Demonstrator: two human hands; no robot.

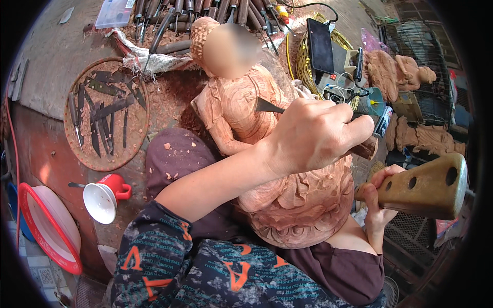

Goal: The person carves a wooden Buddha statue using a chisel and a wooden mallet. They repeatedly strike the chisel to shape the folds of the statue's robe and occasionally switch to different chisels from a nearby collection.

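A carved reddish wooden figure (241,115) with a knobbly head lies tilted back across my lap, its lotus-like base toward me. My left hand (313,133) reaches across it, fingers wrapped round a wood chisel (268,106). The chisel's flat dark blade touches or nearly touches the figure's chest; its wooden handle end sticks out past my fist on the right. To the right of the base, my right hand (379,192) grips the handle of a wooden mallet (423,186). The mallet's worn yellowish head has several round dark holes and stands apart from the chisel handle.
Many chisels (221,11) lie in a row at the back. Left are a round tray (145,110) of blades and chips, a red-and-white mug (114,191) and a pink basin (56,226). Right stand a phone (319,46), cables, smaller carvings (382,74) and a wire cage (418,43).
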